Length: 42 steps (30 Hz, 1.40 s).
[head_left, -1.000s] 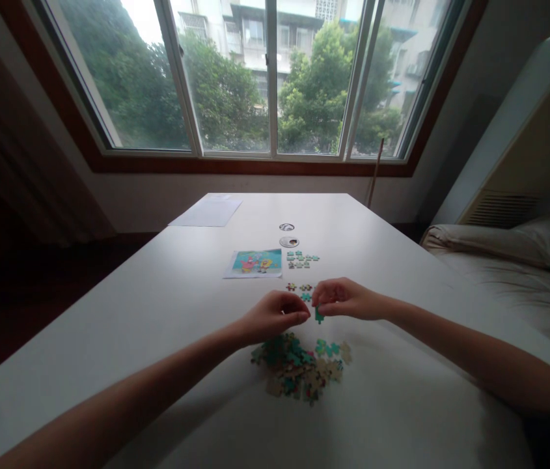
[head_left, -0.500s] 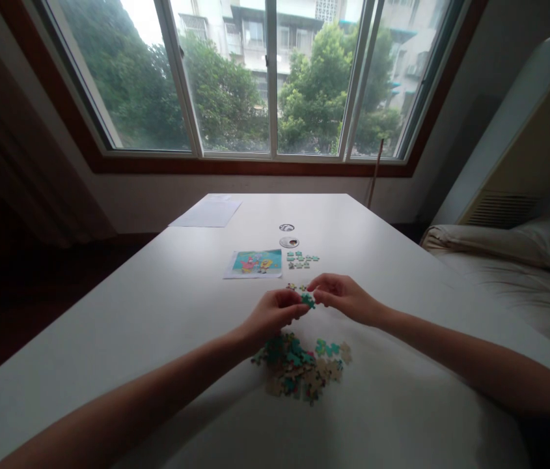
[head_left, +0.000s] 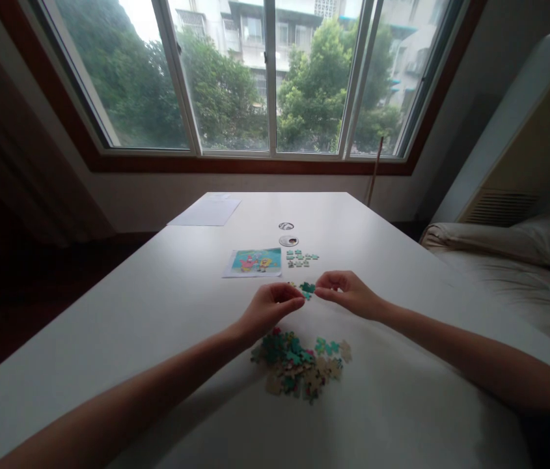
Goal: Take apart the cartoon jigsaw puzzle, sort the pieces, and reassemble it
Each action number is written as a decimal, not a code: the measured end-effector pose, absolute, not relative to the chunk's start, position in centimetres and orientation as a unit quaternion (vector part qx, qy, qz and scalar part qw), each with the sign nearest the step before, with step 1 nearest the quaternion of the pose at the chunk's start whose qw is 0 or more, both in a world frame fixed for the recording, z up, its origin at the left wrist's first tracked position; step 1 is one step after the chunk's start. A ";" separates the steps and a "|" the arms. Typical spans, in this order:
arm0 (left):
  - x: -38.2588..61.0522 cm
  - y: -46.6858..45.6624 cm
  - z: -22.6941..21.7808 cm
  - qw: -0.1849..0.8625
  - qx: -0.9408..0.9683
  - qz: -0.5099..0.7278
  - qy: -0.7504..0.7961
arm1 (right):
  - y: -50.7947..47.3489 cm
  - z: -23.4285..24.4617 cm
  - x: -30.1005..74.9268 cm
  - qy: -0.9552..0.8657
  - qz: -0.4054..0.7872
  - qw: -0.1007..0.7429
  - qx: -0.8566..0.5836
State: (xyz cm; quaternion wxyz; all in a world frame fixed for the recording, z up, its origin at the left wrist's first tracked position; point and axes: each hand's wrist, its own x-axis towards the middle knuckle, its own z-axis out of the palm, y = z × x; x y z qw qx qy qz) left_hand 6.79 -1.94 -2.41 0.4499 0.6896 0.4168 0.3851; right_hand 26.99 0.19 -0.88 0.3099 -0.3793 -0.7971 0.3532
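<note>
Just beyond the heap of loose jigsaw pieces (head_left: 299, 366), on its far side: a small teal clump (head_left: 308, 288) of joined pieces, low over the white surface (head_left: 167, 312). Impossible to tell whether lifted or lying flat.

Flanked from both sides. Left hand (head_left: 271, 309) to the clump's left, curled nearly closed, thumb and forefinger pinched onto its near-left edge. Right hand (head_left: 347, 293) to its right, likewise nearly closed, fingertips pinched at the right edge, remaining fingers tucked under. About equally near, tips almost meeting across the clump. Long axis of the clump roughly left to right, in line with the two pinches.

Farther out from the heap, past the clump: a printed cartoon reference picture (head_left: 254, 262), with a spread of small teal pieces (head_left: 301, 259) just to its right. Well apart from both hands.
</note>
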 end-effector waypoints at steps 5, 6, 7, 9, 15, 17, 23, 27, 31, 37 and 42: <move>5.8 -0.8 -3.3 0.342 0.774 0.337 0.413 | 4.2 -0.6 28.4 -0.853 0.284 0.259 -0.353; 5.7 -0.7 -3.4 0.332 0.781 0.333 0.410 | 5.6 -0.6 28.6 -0.863 0.263 0.244 -0.356; 5.7 -0.7 -3.4 0.320 0.789 0.330 0.408 | 7.1 -0.7 28.9 -0.869 0.238 0.232 -0.367; 5.7 -0.8 -3.3 0.297 0.804 0.324 0.402 | 10.3 -1.0 29.2 -0.872 0.184 0.210 -0.402; 5.7 -1.1 -3.0 0.242 0.842 0.305 0.374 | 16.9 -2.4 29.3 -0.860 0.142 0.173 -0.458; 5.6 -1.0 -3.1 0.231 0.848 0.302 0.369 | 17.8 -2.8 29.1 -0.862 0.150 0.147 -0.462; 5.3 -0.9 -3.0 0.211 0.857 0.303 0.360 | 18.6 -3.5 28.1 -0.855 0.128 0.121 -0.488; 5.3 -1.0 -2.9 0.204 0.858 0.304 0.359 | 18.6 -4.0 27.3 -0.851 0.111 0.131 -0.496; 5.3 -1.0 -2.9 0.203 0.860 0.302 0.358 | 18.9 -4.4 26.7 -0.848 0.106 0.138 -0.501; 5.3 -0.8 -3.0 0.206 0.860 0.300 0.359 | 19.5 -4.6 26.4 -0.848 0.117 0.132 -0.500; 5.3 -0.8 -3.0 0.210 0.859 0.301 0.358 | 19.4 -4.3 26.9 -0.853 0.144 0.109 -0.490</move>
